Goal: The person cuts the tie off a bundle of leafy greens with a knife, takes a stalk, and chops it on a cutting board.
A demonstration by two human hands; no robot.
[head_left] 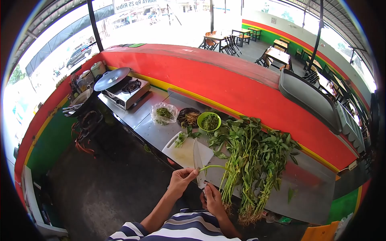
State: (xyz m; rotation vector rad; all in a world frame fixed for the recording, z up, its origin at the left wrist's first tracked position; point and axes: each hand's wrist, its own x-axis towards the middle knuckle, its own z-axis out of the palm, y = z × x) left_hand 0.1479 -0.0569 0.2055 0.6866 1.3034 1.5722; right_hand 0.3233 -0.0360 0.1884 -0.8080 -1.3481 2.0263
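My left hand [183, 180] pinches the end of a green stem [213, 166] that reaches right toward the leafy bundles. My right hand [212, 197] is closed round the handle of a knife [197, 157], its blade pointing away from me, close to the stem. Under the blade's far part lies a white cutting board [183, 154] with a few leaves [181, 139] near its top. Large bundles of leafy greens [245, 156] with roots toward me lie right of the knife. Beyond the board stands a green bowl [209, 121] of chopped greens.
A dark dish [189, 117] and a plastic bag of greens [164, 113] sit on the metal counter [150, 128]. A stove [128, 93] with a wok lid [111, 78] is at the left. Behind runs a red wall [193, 74]; a grey tray [307, 100] leans at the right.
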